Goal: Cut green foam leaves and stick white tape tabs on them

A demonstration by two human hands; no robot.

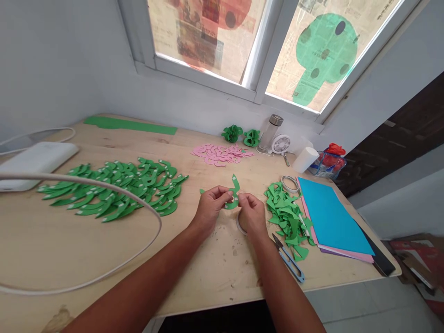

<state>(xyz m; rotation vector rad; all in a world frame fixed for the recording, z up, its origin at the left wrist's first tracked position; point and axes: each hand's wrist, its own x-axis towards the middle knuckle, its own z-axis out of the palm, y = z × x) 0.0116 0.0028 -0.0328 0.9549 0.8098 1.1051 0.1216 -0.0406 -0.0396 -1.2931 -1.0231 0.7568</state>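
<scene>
Between my hands is a curved green paper piece (pixel 234 181) with small white patches on it. My left hand (pixel 210 206) pinches its left side. The fingers of my right hand (pixel 252 212) are pressed together at its right edge; whether they grip the paper or something small is hidden. Under my right hand a roll of tape (pixel 240 223) lies on the table, partly covered. Left of my hands spreads a large pile of curved green pieces (pixel 118 187) with white patches. Green scraps (pixel 289 215) are heaped to the right, beside blue-handled snips (pixel 291 263).
Pink cutouts (pixel 222 153) lie behind my hands, near two green paper ornaments (pixel 232 133), a bottle (pixel 270 133) and a small fan (pixel 280 144). Blue sheets (pixel 333 215) and another tape roll (pixel 290 183) are at right. A white cable (pixel 114 187) crosses the left foreground.
</scene>
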